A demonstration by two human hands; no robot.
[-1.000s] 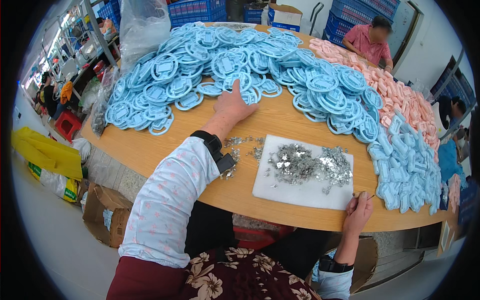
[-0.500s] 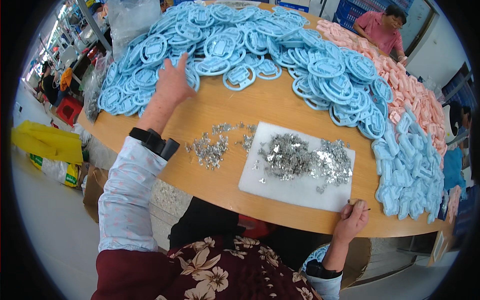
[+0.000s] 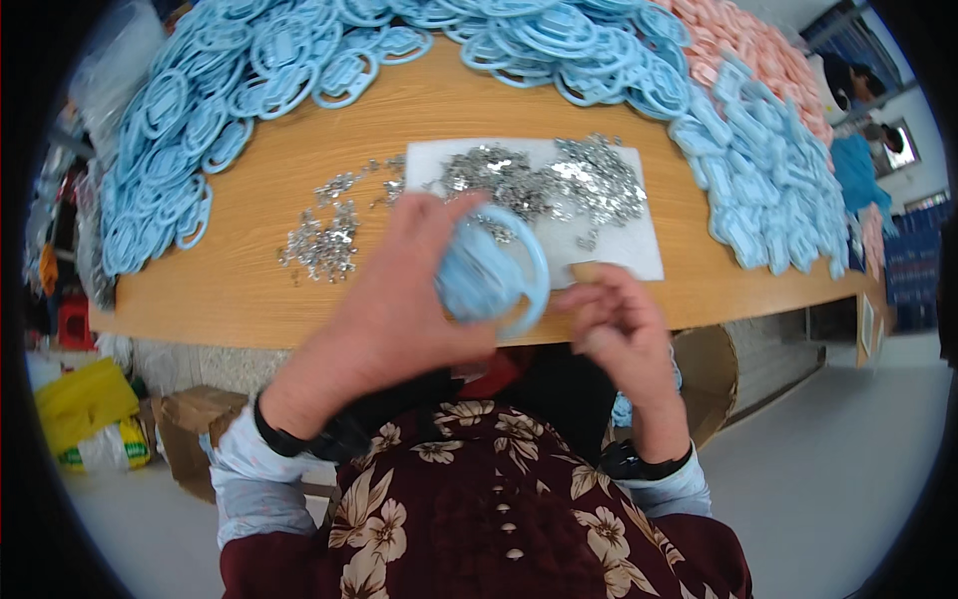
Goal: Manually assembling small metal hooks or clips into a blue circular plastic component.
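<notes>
My left hand [image 3: 399,280] is closed on a light blue round plastic ring piece [image 3: 534,260], held up near the table's front edge. Motion blurs the piece's middle. My right hand [image 3: 629,329], a little to its right, has its fingers curled around a small tan-ended tool [image 3: 584,270], whose far end I cannot see. Behind both hands lies a white foam sheet [image 3: 639,250], bearing a heap of small shiny metal parts [image 3: 509,180]. A smaller scatter of the same metal parts [image 3: 324,240] rests on the bare wood to the left.
Many blue ring pieces [image 3: 279,60] pile along the table's [image 3: 230,299] far and left sides. Blue elongated plastic pieces [image 3: 763,190] heap at the right, with pink pieces [image 3: 748,50] behind. A cardboard box [image 3: 704,379] stands below the front edge.
My left hand has come back from the far-left pile with a blue ring piece. My right hand has moved inward towards it, still gripping the small tool. The view has tipped downward.
</notes>
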